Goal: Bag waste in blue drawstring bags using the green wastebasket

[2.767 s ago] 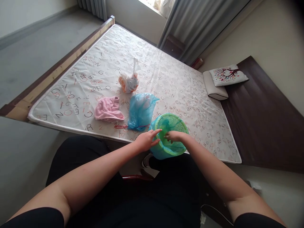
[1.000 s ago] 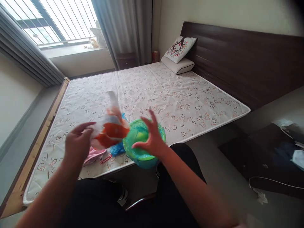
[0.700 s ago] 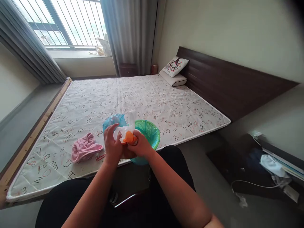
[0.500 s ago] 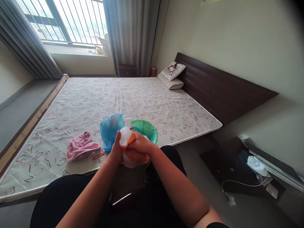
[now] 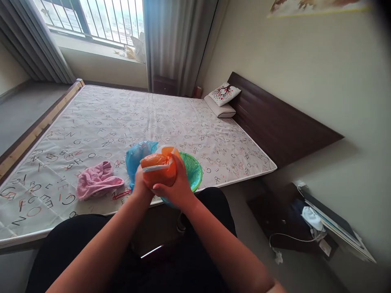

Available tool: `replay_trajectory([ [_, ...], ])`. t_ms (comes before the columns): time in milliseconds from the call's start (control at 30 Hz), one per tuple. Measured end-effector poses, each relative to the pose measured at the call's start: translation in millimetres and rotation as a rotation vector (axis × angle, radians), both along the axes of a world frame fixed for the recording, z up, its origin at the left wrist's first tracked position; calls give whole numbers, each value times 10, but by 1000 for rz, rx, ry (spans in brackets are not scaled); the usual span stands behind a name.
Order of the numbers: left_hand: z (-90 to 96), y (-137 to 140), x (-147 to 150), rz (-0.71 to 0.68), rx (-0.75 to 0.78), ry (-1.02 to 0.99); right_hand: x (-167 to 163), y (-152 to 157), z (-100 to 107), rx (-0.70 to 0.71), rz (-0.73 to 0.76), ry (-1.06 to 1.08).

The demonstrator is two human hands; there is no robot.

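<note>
Between my two hands is an orange plastic bag [image 5: 157, 171] with a whitish strip across it, bunched up over something I cannot make out. My left hand [image 5: 143, 183] is wrapped around its left side, partly hidden by it. My right hand [image 5: 180, 187] grips it from the right, thumb pressed along the lower front. Behind the left hand stands a puffed-up blue plastic bag [image 5: 133, 160] on the mattress. Just right of the right hand sits a green basket [image 5: 196, 173] with a plastic liner, partly covered by my hand.
A crumpled pink towel [image 5: 98, 181] and thin red sticks or strips [image 5: 121, 194] lie on the letter-patterned mattress [image 5: 122, 118]. Pillows [image 5: 224, 94] rest by the dark headboard [image 5: 284, 118]. At right, a dark nightstand [image 5: 271, 219] carries a cable and a white item [image 5: 312, 217].
The orange bag has been turned in my hands, so its orange side now faces me and the white part sits behind. My view has shifted slightly, tilting down the room.
</note>
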State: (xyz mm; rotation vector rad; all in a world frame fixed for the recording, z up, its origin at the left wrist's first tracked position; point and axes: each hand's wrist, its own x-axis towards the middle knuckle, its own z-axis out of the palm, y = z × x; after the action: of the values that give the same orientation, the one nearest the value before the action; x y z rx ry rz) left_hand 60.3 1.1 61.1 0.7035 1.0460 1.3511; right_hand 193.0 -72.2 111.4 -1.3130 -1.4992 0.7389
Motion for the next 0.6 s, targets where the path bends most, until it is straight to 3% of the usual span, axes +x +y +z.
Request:
replay_trajectory([
  [100,-47,-211,244,-49,-27,-181,-115,96,151,28,-61,53],
  [200,-10,-340,326,-59,-45,-272,-165,178,235,-14,-12,60],
  [367,204,-383,193,-48,-79,-473,-89,300,61,-61,-72,132],
  [467,299,-418,159,-15,-26,-467,-25,363,-44,-85,-71,28],
  [600,302,-461,186,-20,24,-258,-33,428,-58,-6,101,-267],
])
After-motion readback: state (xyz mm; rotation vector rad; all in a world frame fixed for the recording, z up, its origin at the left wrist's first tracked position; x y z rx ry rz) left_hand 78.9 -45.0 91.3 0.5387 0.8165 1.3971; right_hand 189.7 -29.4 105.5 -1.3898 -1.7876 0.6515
